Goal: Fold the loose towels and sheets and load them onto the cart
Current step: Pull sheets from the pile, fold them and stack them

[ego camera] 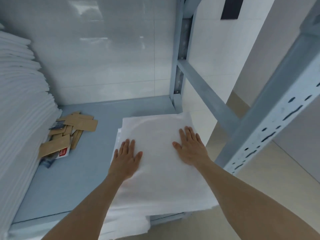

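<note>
A folded white towel (155, 153) lies on top of a low stack of white linen at the right front of a blue-grey shelf (69, 179). The stack's near edge overhangs the shelf front. Both hands are spread flat, fingers straight, palms down on the towel: left hand (127, 157) near its left edge, right hand (191, 147) toward its right side. A tall stack of folded white linen (20, 108) fills the shelf's left side. Brown paper packets (72, 130) lie scattered between the two stacks, against the tall one. A perforated metal upright (270, 135) stands at right.
</note>
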### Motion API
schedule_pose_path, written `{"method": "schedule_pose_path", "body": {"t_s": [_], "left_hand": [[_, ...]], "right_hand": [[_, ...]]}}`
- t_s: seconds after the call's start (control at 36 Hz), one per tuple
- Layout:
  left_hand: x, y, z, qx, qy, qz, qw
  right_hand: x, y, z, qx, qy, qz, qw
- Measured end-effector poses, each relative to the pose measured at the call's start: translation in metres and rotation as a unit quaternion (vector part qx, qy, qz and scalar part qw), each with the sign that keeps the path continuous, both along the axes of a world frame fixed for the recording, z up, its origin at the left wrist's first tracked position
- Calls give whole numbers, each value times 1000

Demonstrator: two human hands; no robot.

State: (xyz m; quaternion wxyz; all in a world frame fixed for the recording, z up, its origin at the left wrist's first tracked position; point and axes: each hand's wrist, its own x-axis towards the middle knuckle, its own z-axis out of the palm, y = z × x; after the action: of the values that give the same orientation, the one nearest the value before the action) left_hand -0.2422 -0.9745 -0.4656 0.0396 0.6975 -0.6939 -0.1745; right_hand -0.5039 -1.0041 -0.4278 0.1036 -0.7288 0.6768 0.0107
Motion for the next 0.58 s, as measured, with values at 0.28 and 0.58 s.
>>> {"method": "schedule_pose_path", "body": {"t_s": [0.28, 0.58], "left_hand": [[-8, 127, 130, 77, 233, 103, 964], [-31, 222, 250, -39, 564, 202, 800]], "right_hand": [[-9, 121, 93, 145, -195, -24, 970], [17, 210, 200, 51, -596, -136, 789]]}}
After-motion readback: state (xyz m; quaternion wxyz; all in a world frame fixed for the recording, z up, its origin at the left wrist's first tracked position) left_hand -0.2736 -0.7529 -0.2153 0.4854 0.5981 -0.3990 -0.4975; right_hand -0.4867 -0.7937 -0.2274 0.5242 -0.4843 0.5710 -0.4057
